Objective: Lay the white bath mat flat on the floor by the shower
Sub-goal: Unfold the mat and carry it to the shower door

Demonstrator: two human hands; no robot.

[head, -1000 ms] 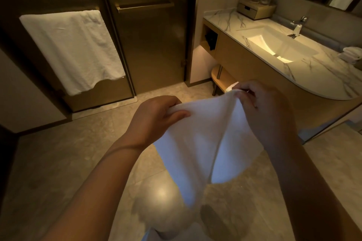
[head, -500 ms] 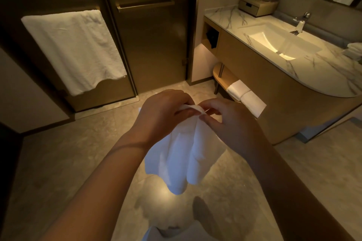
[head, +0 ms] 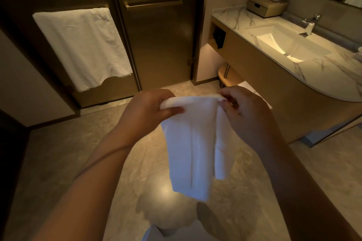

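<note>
Two pinches on the white bath mat top edge: left hand fingers; right hand fingers.

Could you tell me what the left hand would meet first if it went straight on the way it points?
The left hand, gripping the bath mat, points forward and rightward. The way looks free nearby; it would likely reach the glass shower door first, though depth is hard to judge.
</note>
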